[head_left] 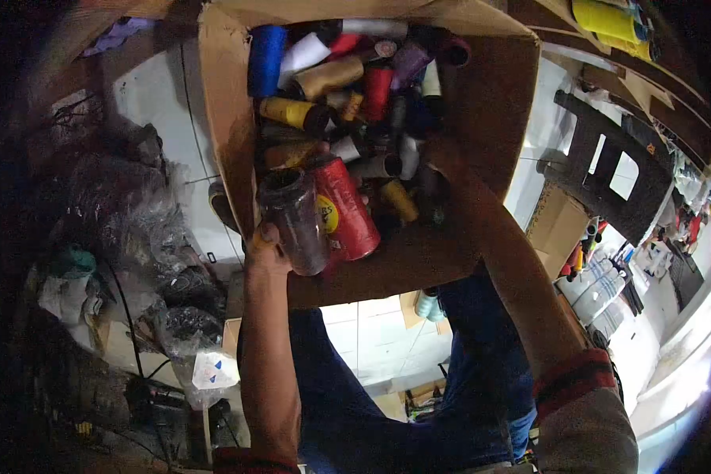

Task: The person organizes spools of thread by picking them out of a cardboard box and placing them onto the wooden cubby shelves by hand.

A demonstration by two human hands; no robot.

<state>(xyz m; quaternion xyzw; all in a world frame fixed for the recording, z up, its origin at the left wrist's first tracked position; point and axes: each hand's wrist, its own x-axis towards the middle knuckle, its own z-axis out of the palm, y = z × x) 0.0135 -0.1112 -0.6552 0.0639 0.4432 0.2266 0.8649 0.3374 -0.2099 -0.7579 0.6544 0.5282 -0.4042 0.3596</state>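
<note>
A cardboard box full of thread spools is in front of me. My left hand is wrapped round a dark grey spool at the box's near left. Against that spool leans a red spool with a yellow label. My right hand reaches into the right part of the box, its fingers hidden in shadow among the spools. Around them lie a blue spool at the back left, a yellow spool, a tan spool and a smaller red spool.
Clear plastic wrapping is heaped on the left. A black panel with cut-outs stands on the right, beside a smaller cardboard box. Yellow spools are at the top right. My legs are below the box.
</note>
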